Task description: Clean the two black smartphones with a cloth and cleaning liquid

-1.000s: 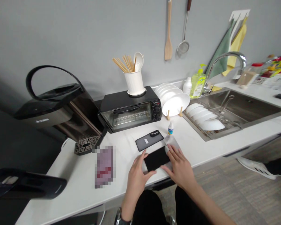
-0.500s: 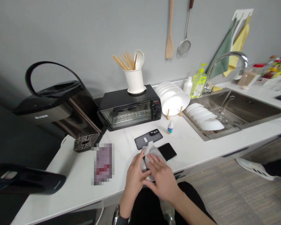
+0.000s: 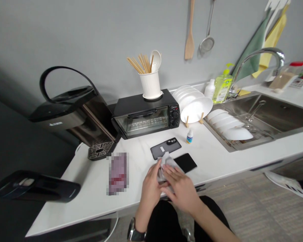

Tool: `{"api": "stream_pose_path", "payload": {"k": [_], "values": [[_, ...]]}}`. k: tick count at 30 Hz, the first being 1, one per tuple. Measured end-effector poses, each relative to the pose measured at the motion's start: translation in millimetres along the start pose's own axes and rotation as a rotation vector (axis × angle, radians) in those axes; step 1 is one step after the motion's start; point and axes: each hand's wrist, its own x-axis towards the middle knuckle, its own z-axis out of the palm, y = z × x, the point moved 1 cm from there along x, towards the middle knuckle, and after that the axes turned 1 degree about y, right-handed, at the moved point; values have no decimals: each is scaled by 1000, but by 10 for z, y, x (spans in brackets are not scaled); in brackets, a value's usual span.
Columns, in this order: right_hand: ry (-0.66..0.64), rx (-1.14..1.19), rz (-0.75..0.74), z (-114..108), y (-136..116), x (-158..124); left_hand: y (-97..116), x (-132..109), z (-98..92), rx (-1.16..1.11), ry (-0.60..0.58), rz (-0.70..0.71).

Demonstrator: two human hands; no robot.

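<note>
My left hand (image 3: 150, 186) and my right hand (image 3: 181, 188) come together at the counter's front edge around a crumpled grey cloth (image 3: 166, 158). My left fingers grip the cloth's left side. My right fingers press on top of it, thumb reaching toward the left hand. Whatever lies inside or under the cloth is hidden. Just beyond the hands, a dark grey phone case (image 3: 166, 148) with camera openings lies flat. To the right of the cloth is a black flat rectangle (image 3: 185, 163) that looks like a phone. A small white bottle (image 3: 189, 136) with a blue and yellow label stands behind it.
A toaster oven (image 3: 146, 117) carries a white pot (image 3: 150, 85) of chopsticks. Left are a water dispenser (image 3: 75, 114), a dark cylindrical appliance (image 3: 47, 188) and a blurred purple item (image 3: 118, 173). Right are racked plates (image 3: 195, 109) and a sink (image 3: 270, 136) with bowls. Another person's shoe (image 3: 288, 185) shows below.
The view has shifted, so everything sits slightly farther right. Both hands stay on the cloth in nearly the same hold; a dark bit glimpsed between them earlier is now covered.
</note>
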Motion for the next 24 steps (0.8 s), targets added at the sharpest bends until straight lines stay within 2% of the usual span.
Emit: {"api": "stream_pose_path", "payload": {"k": [4, 6, 10, 13, 16, 18, 21, 22, 24], "values": [[113, -147, 170, -117, 314, -59, 33, -2, 7, 8, 29, -17], [113, -143, 154, -61, 214, -44, 22, 0, 17, 3, 32, -10], [6, -9, -5, 89, -150, 11, -14, 6, 24, 3, 30, -13], [-2, -30, 13, -30, 30, -44, 11, 3, 17, 1, 35, -27], [100, -136, 136, -152, 273, -112, 40, 3, 16, 1, 40, -32], [133, -140, 149, -103, 191, -108, 31, 12, 20, 3, 31, -28], [55, -20, 13, 56, -118, -63, 2, 25, 22, 11, 21, -33], [26, 9, -19, 73, -159, -59, -1, 25, 20, 12, 21, -39], [10, 3, -19, 18, -57, -83, 14, 20, 13, 11, 22, -44]]}}
